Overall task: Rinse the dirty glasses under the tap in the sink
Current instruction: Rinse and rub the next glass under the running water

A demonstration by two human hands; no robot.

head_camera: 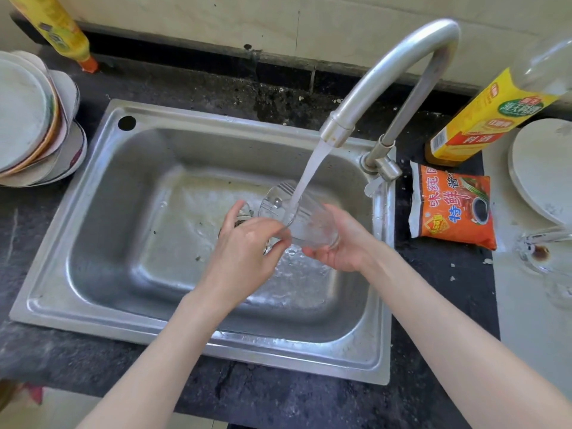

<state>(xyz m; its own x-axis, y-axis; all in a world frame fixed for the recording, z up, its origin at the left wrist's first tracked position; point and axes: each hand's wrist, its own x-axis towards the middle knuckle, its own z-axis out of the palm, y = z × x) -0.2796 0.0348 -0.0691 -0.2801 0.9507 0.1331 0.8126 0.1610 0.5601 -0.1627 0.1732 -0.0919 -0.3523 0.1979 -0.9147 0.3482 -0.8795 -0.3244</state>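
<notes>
Both hands, left hand (pixel 244 252) and right hand (pixel 340 243), grasp a clear glass (pixel 305 222) under the running tap (pixel 380 72) over a stainless sink (pixel 130 193) set in black stone counter (pixel 192 88).

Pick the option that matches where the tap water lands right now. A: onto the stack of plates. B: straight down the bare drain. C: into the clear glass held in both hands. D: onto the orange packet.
C: the stream from the tap runs into the tilted clear glass, gripped by the left hand and right hand over the sink.
</notes>
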